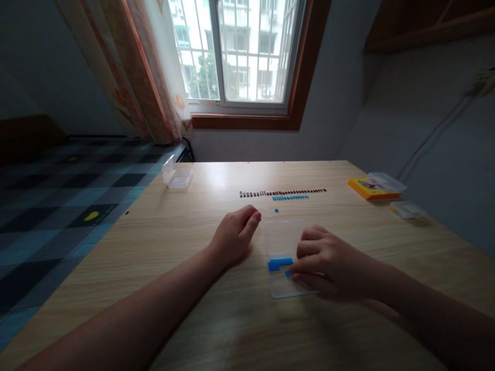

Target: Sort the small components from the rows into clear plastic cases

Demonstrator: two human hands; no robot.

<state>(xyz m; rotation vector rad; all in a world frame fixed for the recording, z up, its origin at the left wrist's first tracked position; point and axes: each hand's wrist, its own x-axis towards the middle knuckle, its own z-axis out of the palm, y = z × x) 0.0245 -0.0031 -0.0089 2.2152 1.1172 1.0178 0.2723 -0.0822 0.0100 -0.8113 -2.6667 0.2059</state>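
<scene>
A clear plastic plate [282, 234] lies flat on the wooden table [193, 288] in front of me, with a short row of blue beads [280, 263] set on it. My right hand [328, 260] rests on the plate's right side, fingers curled together, fingertips touching a small blue bead [287, 273]. My left hand [235, 237] lies loosely curled on the table just left of the plate, holding nothing visible. Beyond the plate sit one loose blue bead [276, 210], a row of blue beads [290, 197] and a longer row of dark beads [282, 192].
An open clear box [177, 178] stands at the table's far left. A yellow box [371, 188] with a clear lid [386, 181] and another clear lid [407, 208] sit at the far right. A bed with a checked cover [58, 206] lies left of the table.
</scene>
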